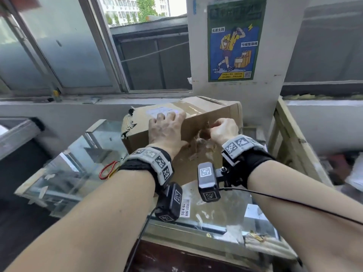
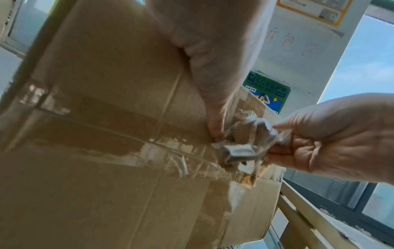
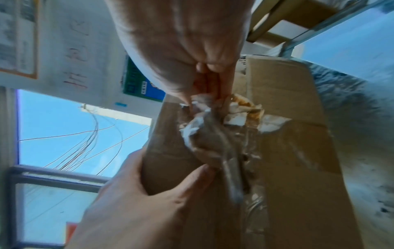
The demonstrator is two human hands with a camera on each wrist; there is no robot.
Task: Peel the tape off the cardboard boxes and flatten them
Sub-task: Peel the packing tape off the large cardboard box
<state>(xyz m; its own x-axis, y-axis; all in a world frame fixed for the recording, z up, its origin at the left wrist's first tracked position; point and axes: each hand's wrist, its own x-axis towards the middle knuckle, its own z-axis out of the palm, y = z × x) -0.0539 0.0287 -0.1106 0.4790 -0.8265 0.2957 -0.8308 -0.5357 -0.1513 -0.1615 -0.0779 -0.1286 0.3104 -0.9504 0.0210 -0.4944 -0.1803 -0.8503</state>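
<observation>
A brown cardboard box (image 1: 206,114) stands on a glass counter, its left corner torn and a white label on top. My left hand (image 1: 167,126) grips its upper near edge, fingers over the top and thumb (image 2: 211,94) on the near face. My right hand (image 1: 223,130) pinches a crumpled wad of clear tape (image 1: 204,142) half peeled from the near face. In the left wrist view the tape wad (image 2: 245,146) is still stuck at the seam of the box (image 2: 106,160). The right wrist view shows my right hand (image 3: 192,50) pulling the tape (image 3: 213,139) while my left hand (image 3: 138,202) steadies the box (image 3: 298,168).
The glass counter (image 1: 78,163) reaches left and toward me, with a looped red and yellow wire (image 1: 107,169) and a label sticker (image 1: 185,208) on it. A wooden frame (image 1: 290,134) stands close on the right. Behind are a window sill (image 1: 78,99) and a wall poster (image 1: 233,40).
</observation>
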